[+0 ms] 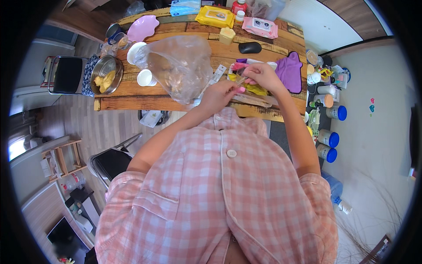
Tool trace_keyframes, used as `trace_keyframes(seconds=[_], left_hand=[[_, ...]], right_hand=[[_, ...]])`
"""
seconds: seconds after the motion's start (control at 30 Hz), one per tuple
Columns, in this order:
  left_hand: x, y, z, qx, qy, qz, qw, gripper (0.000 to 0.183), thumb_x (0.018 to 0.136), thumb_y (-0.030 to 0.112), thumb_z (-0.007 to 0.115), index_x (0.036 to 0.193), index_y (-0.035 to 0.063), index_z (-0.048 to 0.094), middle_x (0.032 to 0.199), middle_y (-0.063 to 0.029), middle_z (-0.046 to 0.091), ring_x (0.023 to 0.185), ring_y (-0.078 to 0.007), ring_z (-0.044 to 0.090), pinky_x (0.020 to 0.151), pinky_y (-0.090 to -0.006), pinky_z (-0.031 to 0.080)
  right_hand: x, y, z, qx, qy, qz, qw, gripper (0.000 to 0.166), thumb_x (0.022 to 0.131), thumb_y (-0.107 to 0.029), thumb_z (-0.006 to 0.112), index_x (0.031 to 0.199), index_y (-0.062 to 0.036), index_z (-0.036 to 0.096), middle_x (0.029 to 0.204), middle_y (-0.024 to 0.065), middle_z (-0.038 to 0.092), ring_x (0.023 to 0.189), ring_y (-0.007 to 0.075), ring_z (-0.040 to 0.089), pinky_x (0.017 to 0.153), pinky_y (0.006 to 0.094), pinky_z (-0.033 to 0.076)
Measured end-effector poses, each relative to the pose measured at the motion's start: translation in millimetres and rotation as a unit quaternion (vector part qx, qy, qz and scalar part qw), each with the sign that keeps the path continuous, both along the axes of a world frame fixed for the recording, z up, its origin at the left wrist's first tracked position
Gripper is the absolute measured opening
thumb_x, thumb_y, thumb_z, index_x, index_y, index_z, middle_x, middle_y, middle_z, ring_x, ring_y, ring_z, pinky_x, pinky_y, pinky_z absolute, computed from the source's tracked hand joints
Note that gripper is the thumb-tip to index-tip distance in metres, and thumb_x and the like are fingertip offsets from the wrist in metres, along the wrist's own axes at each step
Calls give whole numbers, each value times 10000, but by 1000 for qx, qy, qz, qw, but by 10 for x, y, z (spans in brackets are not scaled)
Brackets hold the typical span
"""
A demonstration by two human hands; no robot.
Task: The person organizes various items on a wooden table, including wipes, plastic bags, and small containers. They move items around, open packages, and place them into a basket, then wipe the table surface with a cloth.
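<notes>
My left hand (219, 94) and my right hand (260, 76) are close together above the near edge of the wooden table (128, 100). Between their fingertips is a small, thin, light-coloured item, too small to name. A bright pink piece (241, 89) shows at my left fingertips; whether it is held I cannot tell. Under and behind the hands lies an open, shallow clear container with yellow pieces (256, 89) and pink ones. A large clear plastic bag (183, 66) lies left of my left hand. To the right of my right hand is a purple cloth (290, 72).
A white cup (146, 78) stands left of the bag. Further left, a steel bowl (119, 77) holds yellow dough-like lumps. Behind are a black computer mouse (250, 48), a yellow box (226, 36), wipes packs (215, 16) and a pink scalloped plate (142, 28). Lidded jars (326, 138) line the right side.
</notes>
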State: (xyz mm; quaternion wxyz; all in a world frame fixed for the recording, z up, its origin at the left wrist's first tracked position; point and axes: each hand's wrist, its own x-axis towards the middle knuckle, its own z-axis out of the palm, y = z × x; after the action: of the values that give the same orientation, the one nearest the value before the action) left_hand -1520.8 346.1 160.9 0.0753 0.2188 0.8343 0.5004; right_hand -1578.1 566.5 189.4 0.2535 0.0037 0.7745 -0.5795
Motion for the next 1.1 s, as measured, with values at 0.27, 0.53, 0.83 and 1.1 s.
trace_keyframes(seconds=[0.27, 0.53, 0.83, 1.1], left_hand=[[-23, -71, -18, 37, -28, -49, 998, 193, 898, 101, 692, 1087, 73, 664, 973, -68, 682, 843, -172, 664, 723, -311, 541], [-384, 24, -24, 105, -5, -2, 994, 405, 892, 120, 716, 1274, 55, 599, 1053, -53, 675, 945, -117, 621, 771, -276, 528], [-740, 56, -481, 230, -231, 26, 945, 292, 888, 70, 731, 1166, 24, 653, 1017, -28, 698, 837, -69, 636, 778, -240, 522], [-618, 71, -510, 362, -313, 79, 874, 237, 910, 90, 718, 1117, 58, 608, 991, -30, 697, 788, -57, 608, 700, -212, 488]], right_hand=[[54, 142, 350, -30, 78, -91, 992, 163, 1030, -163, 553, 1090, -14, 581, 960, 44, 679, 852, 110, 685, 687, 232, 561], [-1, 178, 263, -87, 46, -91, 991, 170, 1035, -159, 553, 1107, -8, 585, 987, 46, 668, 872, 114, 684, 745, 228, 569], [391, -130, 521, 185, 300, -87, 932, 395, 859, -192, 765, 1175, -12, 612, 1046, 124, 685, 890, 238, 694, 772, 345, 552], [665, -546, -20, 278, 395, 162, 861, 186, 805, -118, 714, 976, -52, 681, 957, 116, 674, 886, 331, 661, 753, 417, 532]])
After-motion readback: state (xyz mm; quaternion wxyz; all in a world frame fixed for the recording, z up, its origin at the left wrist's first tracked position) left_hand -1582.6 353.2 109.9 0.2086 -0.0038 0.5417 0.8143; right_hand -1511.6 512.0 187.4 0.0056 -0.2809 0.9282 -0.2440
